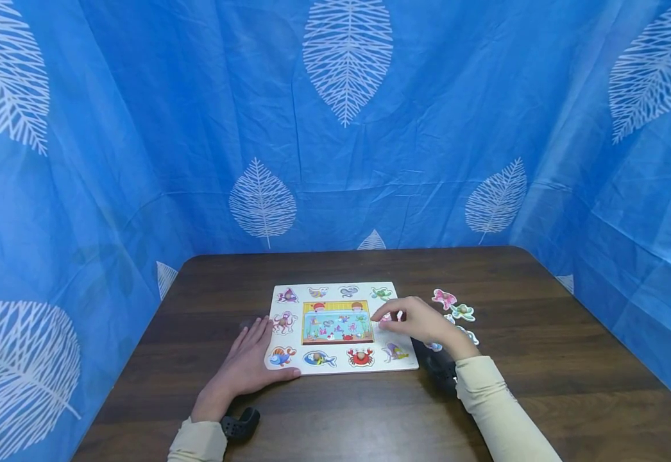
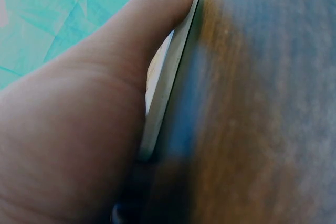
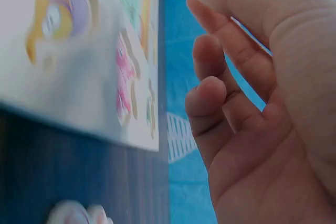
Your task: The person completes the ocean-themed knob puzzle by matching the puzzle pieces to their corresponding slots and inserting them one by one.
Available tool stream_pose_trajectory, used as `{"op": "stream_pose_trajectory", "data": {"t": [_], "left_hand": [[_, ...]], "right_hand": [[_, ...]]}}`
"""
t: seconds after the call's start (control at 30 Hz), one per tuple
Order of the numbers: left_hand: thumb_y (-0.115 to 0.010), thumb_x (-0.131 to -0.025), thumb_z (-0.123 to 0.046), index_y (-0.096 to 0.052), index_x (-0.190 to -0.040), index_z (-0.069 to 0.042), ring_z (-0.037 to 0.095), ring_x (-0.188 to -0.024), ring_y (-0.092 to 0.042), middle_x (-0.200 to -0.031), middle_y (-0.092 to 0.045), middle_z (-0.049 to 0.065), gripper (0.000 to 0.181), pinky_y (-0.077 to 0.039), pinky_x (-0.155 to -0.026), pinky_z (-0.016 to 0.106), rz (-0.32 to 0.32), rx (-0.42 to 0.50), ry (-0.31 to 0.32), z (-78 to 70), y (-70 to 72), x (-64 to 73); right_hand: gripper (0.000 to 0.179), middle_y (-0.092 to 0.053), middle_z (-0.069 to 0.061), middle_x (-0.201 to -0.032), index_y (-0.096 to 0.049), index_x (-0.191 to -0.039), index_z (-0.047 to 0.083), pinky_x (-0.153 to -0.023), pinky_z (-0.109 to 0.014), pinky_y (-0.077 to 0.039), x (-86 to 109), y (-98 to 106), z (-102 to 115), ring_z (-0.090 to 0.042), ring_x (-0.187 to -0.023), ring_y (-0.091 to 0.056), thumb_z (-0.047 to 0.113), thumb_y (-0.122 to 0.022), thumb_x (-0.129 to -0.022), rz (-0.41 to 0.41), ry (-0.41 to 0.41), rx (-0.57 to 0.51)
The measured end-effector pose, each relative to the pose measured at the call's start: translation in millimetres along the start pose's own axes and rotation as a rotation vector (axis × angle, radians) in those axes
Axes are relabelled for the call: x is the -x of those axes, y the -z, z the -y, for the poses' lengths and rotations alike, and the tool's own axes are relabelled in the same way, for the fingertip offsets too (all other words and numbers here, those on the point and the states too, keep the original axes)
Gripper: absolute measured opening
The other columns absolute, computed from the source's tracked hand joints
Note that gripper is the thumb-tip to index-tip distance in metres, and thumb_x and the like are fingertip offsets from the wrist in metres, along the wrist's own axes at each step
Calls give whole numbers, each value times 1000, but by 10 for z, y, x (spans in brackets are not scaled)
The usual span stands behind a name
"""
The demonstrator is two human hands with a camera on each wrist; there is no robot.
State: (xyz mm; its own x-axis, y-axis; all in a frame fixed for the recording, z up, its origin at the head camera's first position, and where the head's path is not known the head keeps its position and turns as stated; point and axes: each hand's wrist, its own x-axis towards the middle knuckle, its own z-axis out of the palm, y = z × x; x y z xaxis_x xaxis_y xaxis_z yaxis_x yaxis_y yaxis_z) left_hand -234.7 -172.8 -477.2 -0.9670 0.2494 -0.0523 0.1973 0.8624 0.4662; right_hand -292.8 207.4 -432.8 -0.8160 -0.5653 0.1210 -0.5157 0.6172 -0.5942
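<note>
A white puzzle board [image 1: 341,370] lies on the table, with sea-creature shapes around a central aquarium picture. Knobbed pieces such as the red crab [image 1: 361,357] and blue fish [image 1: 319,359] sit along its front side. My left hand [image 1: 249,362] rests at the board's left edge, fingers extended and thumb [image 2: 157,11] on the front edge. Over the board's right side hovers my right hand [image 1: 419,319], thumb and index finger bent toward each other. Nothing shows between them in the right wrist view. Below it is the pink shape [image 3: 123,74], partly hidden in the head view.
Right of the board lie loose pieces, among them a pink one [image 1: 444,298] and a green turtle [image 1: 462,312]; my right hand and forearm partly cover others. The dark wooden table [image 1: 370,417] meets a blue leaf-patterned curtain [image 1: 197,128] behind and at both sides.
</note>
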Motion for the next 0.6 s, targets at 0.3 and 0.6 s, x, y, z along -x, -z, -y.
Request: {"op": "stream_pose_trajectory", "data": {"t": [0.3, 0.6], "left_hand": [[-72, -75, -79, -21, -162, 4, 39, -159, -10, -171, -17, 22, 130, -7, -128, 59, 2, 0, -1, -3, 5, -3], [-72, -75, -79, -21, -162, 4, 40, -159, -9, -171, -16, 22, 130, -7, -128, 59, 6, 2, 0, 1, 3, -3]], "right_hand": [[22, -76, 2, -113, -79, -116, 15, -76, -26, -54, 154, 253, -196, -15, -87, -62, 22, -75, -96, -113, -109, -17], [29, -75, -3, -115, -75, -123, 10, -79, -28, -55, 318, 394, -466, -18, -93, -64, 27, -71, -100, -184, -205, -64]]}}
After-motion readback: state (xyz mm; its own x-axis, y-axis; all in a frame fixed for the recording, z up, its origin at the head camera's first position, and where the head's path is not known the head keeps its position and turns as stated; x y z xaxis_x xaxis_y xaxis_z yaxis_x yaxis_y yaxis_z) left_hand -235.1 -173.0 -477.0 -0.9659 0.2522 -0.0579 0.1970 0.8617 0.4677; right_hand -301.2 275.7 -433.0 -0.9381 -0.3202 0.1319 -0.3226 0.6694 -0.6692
